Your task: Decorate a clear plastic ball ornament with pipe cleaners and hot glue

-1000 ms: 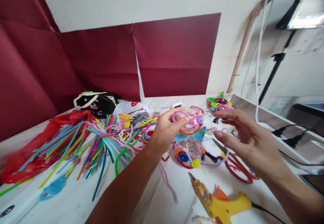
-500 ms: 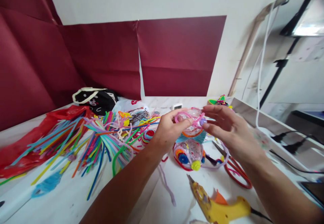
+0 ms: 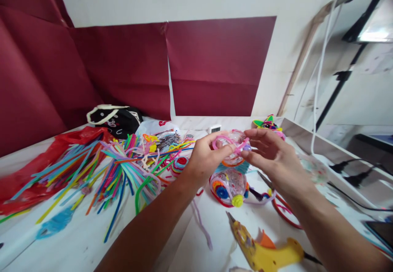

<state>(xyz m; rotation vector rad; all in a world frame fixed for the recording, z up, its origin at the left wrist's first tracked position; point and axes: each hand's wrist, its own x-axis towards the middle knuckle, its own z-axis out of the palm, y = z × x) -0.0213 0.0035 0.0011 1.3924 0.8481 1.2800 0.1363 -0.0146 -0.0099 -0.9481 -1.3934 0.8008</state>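
Note:
A clear, round plastic piece trimmed with pink pipe cleaner (image 3: 236, 145) is between my hands, above the table. My left hand (image 3: 204, 155) is closed around its left side, thumb across the front by a pink loop. My right hand (image 3: 270, 151) has its thumb and curled fingers on the right side, beside a small lilac ball (image 3: 247, 147). The upper piece has an orange band along its bottom. Just below is a clear rounded piece with a blue-centred coil (image 3: 221, 192) and a yellow pompom-like ball (image 3: 237, 200); light-blue material shows between the two.
A yellow glue gun (image 3: 270, 255) lies in front. Many loose pipe cleaners (image 3: 123, 173) and a red plastic bag (image 3: 61, 153) cover the left. Red-handled scissors (image 3: 285, 210) lie right, beside a raised table edge with black plugs (image 3: 346, 173). A black bag (image 3: 119, 122) sits behind.
My right hand has shifted slightly left, its thumb now nearer the pink pipe cleaner. My left hand still grips the clear piece.

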